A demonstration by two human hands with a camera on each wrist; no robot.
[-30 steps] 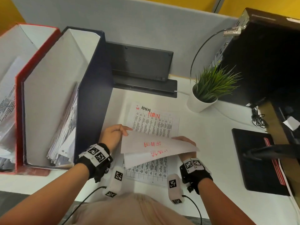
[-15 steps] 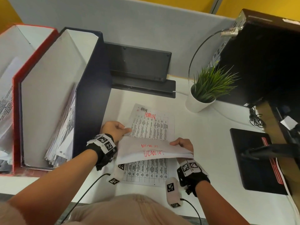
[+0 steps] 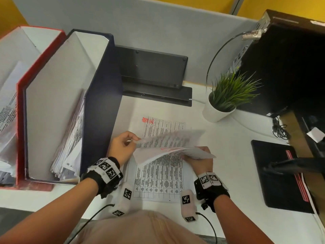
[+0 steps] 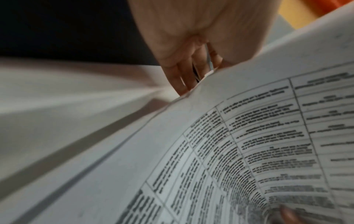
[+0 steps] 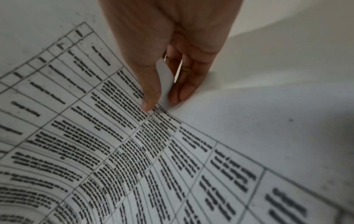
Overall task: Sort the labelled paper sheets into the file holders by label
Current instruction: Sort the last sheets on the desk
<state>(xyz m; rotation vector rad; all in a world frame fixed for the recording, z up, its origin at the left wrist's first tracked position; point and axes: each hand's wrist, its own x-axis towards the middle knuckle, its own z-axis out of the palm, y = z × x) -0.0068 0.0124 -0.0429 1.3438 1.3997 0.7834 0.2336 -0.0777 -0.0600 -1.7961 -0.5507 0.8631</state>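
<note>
Two or three printed sheets (image 3: 172,145) hang curled above the desk between both hands. My left hand (image 3: 136,140) pinches their left edge, and the left wrist view shows the fingertips (image 4: 184,84) on the table-printed sheet (image 4: 249,136). My right hand (image 3: 191,156) grips the right edge, thumb (image 5: 151,94) over the held sheet (image 5: 134,151) and fingers beneath. Another sheet (image 3: 163,175) with a red handwritten label (image 3: 147,120) lies flat underneath. A dark blue file holder (image 3: 100,85) holding papers stands to the left, with a red file holder (image 3: 40,55) beyond it.
A potted plant (image 3: 223,97) stands at the back right beside a black computer case (image 3: 284,64). A black stand (image 3: 151,71) sits against the grey partition. A black pad (image 3: 277,175) and cables (image 3: 279,129) lie to the right.
The held sheets have risen off the desk and fanned apart, their far edge lifted. My left hand has moved right and now pinches the sheets' left corner.
</note>
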